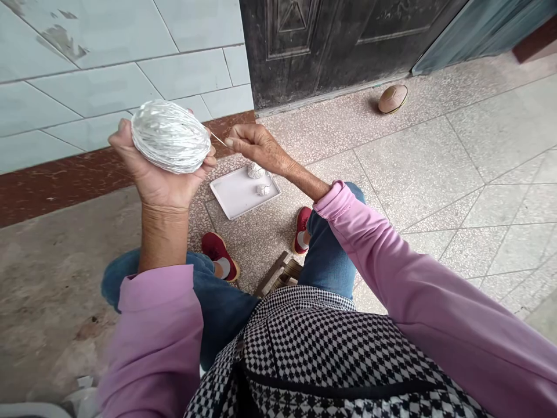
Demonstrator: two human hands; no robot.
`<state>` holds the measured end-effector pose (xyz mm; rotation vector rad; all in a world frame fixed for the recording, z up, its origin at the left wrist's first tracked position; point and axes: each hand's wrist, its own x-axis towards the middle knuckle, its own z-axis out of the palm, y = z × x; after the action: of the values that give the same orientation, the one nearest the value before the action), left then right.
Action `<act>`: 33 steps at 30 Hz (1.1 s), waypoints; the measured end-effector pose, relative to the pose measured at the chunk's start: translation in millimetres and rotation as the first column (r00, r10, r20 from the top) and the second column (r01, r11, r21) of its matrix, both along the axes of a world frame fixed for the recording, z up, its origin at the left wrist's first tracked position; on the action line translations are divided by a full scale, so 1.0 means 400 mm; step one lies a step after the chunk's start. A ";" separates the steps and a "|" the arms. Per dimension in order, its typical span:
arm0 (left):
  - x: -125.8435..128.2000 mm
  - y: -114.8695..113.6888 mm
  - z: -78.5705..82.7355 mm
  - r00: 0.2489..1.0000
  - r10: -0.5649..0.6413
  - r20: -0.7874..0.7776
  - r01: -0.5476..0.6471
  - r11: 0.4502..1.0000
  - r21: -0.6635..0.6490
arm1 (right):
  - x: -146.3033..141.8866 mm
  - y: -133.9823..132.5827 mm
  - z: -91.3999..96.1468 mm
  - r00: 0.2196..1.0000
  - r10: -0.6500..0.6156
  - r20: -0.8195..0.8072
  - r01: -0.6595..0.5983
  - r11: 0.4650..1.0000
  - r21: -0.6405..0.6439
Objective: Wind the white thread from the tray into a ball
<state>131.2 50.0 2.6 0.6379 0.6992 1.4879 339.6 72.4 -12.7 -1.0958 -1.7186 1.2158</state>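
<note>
Presently the left hand (156, 174) cups a ball of silvery-white cord (170, 137), unlabelled, while the right hand (256, 146) pinches its strand (219, 140).

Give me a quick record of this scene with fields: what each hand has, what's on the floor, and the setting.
left hand: holds a white ball of wound strand, raised
right hand: pinches the strand end beside the ball
white tray: on the floor ahead, two small white lumps on it
red shoes: on the person's feet
brown ball: by the dark door
setting: speckled tile floor, pale tiled wall
</note>
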 end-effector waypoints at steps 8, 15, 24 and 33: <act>-0.023 -0.004 -0.018 0.954 0.047 -0.295 -0.046 0.999 0.012 | -0.017 -0.066 0.035 0.978 0.159 0.134 -0.158 0.987 -0.020; -0.038 0.028 -0.096 0.871 0.055 -0.488 -0.084 0.996 -0.039 | 0.004 -0.109 0.078 0.940 0.270 0.207 -0.279 0.960 0.012; -0.016 -0.023 -0.073 0.813 -0.256 -0.523 0.216 0.967 -0.137 | 0.034 -0.019 0.003 0.996 0.067 0.058 -0.078 0.976 0.205; -0.019 -0.049 -0.059 0.765 -0.290 -0.575 0.307 0.949 -0.071 | 0.034 -0.050 0.054 0.989 0.062 0.132 -0.076 0.991 0.107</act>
<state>123.7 30.2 -21.2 1.1979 0.9893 0.9954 353.3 52.2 8.8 -1.0756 -1.9130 1.0966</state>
